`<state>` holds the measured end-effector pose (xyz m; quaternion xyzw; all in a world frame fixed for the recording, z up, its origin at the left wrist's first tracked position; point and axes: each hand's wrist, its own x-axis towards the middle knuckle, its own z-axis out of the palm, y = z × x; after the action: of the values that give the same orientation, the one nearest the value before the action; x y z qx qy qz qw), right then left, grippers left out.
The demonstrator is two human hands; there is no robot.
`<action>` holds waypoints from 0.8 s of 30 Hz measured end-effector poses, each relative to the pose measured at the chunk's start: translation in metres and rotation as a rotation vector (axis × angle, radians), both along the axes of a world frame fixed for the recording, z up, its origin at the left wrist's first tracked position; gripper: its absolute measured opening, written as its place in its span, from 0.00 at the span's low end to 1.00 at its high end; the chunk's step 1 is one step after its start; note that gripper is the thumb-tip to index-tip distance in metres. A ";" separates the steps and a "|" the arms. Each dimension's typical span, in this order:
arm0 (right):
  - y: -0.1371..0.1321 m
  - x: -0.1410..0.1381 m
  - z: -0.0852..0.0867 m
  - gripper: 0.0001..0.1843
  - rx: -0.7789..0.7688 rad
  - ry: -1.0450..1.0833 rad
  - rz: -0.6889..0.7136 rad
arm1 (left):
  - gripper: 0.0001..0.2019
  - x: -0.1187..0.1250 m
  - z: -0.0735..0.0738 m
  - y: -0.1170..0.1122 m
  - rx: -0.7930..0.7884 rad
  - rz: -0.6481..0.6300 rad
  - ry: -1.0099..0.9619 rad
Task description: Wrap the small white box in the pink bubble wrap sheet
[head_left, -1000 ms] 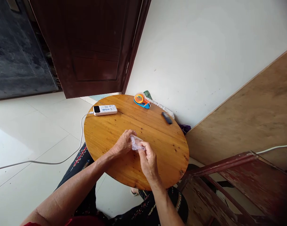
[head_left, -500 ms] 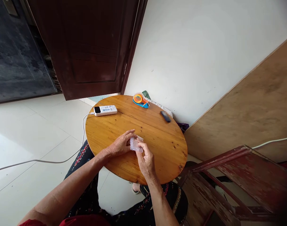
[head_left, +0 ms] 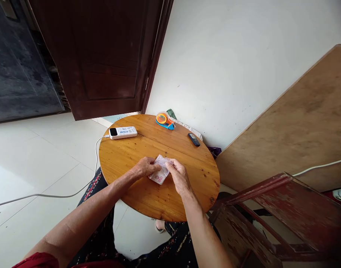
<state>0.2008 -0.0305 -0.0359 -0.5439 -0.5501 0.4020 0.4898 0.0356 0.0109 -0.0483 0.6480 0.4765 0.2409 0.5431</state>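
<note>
A small, flat, crinkled plastic packet (head_left: 161, 176), see-through and pale lilac with a reddish print near its lower edge, is held low over the round table. My left hand (head_left: 146, 167) grips its left side, the thumb lying across the front. At the upper right, my right hand (head_left: 179, 173) pinches the packet between thumb and bent fingers. What is inside the packet, if anything, is too small to make out.
On the round wooden table (head_left: 125, 160) lie a white power bank (head_left: 123, 133) with a white cable (head_left: 96, 160), an orange and blue tape dispenser (head_left: 165, 121), and a dark mobile phone (head_left: 194, 139). A worn red wooden chair (head_left: 271, 212) stands at the right.
The packet was folded smaller, with a pale piece showing behind it; now it is spread wider, its reddish print facing me. My left hand has closed onto it.
</note>
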 end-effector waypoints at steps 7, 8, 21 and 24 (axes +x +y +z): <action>0.012 0.006 -0.006 0.27 -0.039 0.068 0.160 | 0.13 0.006 0.017 0.008 0.172 0.081 0.266; 0.011 0.006 -0.008 0.29 -0.016 0.048 0.174 | 0.14 0.006 0.019 0.007 0.226 0.098 0.339; 0.018 0.011 -0.013 0.33 -0.088 0.073 0.117 | 0.19 -0.014 0.002 0.009 0.241 -0.107 -0.075; 0.023 0.011 -0.014 0.26 -0.040 -0.042 0.078 | 0.27 -0.010 -0.004 0.012 0.211 -0.085 -0.121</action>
<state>0.2115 -0.0073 -0.0495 -0.5401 -0.5730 0.4203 0.4509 0.0251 0.0224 -0.0521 0.7054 0.3870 0.3054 0.5094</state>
